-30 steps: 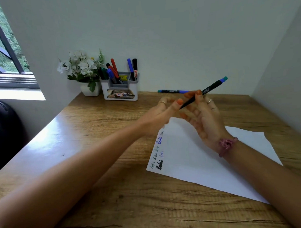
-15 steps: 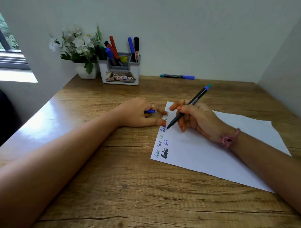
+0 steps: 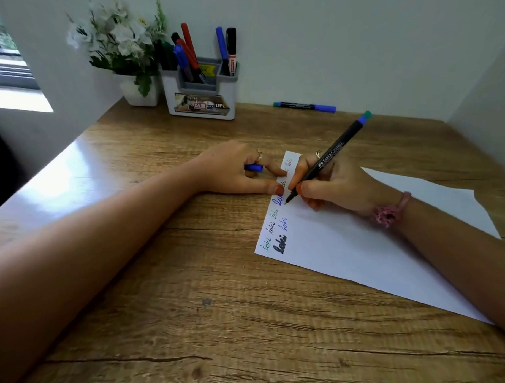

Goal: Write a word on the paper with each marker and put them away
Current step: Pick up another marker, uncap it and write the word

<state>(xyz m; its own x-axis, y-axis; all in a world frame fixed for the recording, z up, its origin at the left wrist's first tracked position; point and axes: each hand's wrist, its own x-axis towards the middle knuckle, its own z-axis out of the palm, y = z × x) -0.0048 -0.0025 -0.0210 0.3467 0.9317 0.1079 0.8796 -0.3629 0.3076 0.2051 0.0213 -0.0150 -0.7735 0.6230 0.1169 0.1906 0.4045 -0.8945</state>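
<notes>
Clearly her right hand point(image 3: 328, 185) gripped the marker point(image 3: 327, 160), tip on the paper point(image 3: 362, 259); her left hand point(image 3: 239, 169) pinched its blue cap point(image 3: 254, 168), fingertips pinning the sheet. Light, even strokes would serve best.

wood-grain desk point(image 3: 192, 308) in white-walled corner point(image 3: 355, 44); window point(image 3: 0, 57) at left, daylight glare on desktop.

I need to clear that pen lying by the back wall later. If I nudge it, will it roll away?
The pen looks slim and round, so it would probably roll if pushed sideways. It lies flat along the wall, which would likely stop it going back. It seems light and stiff, easy to pinch.
</notes>
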